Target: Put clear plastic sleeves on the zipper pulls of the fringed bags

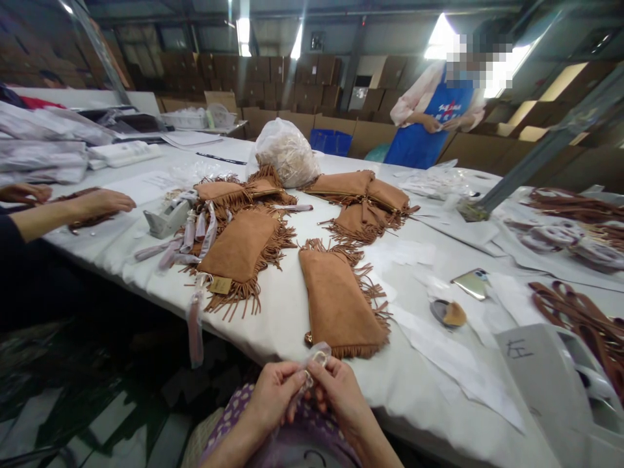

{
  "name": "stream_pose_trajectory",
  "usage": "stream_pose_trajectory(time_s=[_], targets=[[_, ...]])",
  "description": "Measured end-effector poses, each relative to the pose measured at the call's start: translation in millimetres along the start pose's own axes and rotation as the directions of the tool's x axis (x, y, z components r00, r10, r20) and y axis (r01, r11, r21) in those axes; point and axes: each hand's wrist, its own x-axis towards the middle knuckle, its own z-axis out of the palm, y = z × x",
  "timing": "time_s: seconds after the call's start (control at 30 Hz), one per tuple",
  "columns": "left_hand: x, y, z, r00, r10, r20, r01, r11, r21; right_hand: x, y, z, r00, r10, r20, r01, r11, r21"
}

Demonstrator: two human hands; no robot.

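Both hands meet at the table's front edge, fingers pinched. My left hand [277, 393] and my right hand [338, 388] grip a small piece with a gold-coloured ring in clear plastic [319, 355]; the fingers cover much of it. Just beyond them lies a brown fringed pouch [341, 299] with a zipper pull at its near corner. To its left rests another fringed pouch [238, 244] with a gold tag [221, 285]. A plastic-wrapped brown strap [195, 328] hangs over the edge beside that tag.
More fringed pouches [370, 192] lie farther back by a stuffed plastic bag [287, 153]. A tape dispenser [556, 383], phone [470, 283] and brown straps [580, 312] lie right. Another person's hand [104, 203] is at left; a blue-aproned person [429, 123] stands behind. A metal post [531, 149] rises right.
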Motion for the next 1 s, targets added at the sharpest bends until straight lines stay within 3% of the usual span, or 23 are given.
stream_pose_trajectory(time_s=[0.17,0.33,0.5,0.57,0.63,0.73,0.8,0.87,1.0], targets=[[-9,10,6.3,0.96,0.211,-0.182,-0.174,0.964,0.202,2,0,3,0.989,0.05,-0.14,-0.047,0.999,0.023],[-10,11,11.1,0.952,0.251,-0.177,-0.209,0.952,0.224,2,-5,3,0.989,0.051,-0.14,-0.048,0.999,0.025],[-10,7,13.4,0.943,0.291,-0.161,-0.235,0.926,0.295,7,-12,4,0.976,0.152,-0.156,-0.154,0.988,-0.003],[-13,6,12.0,0.922,0.37,-0.112,-0.285,0.847,0.449,7,-12,5,0.971,0.158,-0.18,-0.16,0.987,0.001],[-15,5,9.2,0.898,0.439,0.0,-0.342,0.699,0.628,4,-12,4,0.976,0.134,-0.173,-0.133,0.991,0.015],[-16,9,6.2,0.873,0.46,0.164,-0.402,0.486,0.776,0,-9,3,0.991,0.087,-0.106,-0.087,0.996,-0.002],[-15,13,7.2,0.87,0.446,0.21,-0.407,0.41,0.816,-2,-7,2,0.995,0.035,-0.098,-0.042,0.997,-0.072],[-14,15,8.4,0.87,0.433,0.235,-0.414,0.386,0.824,-1,-5,1,0.991,-0.047,-0.125,0.03,0.99,-0.135],[-26,-3,-9.2,0.843,0.458,0.283,-0.5,0.471,0.727,5,1,1,0.982,-0.078,-0.171,0.054,0.988,-0.145]])
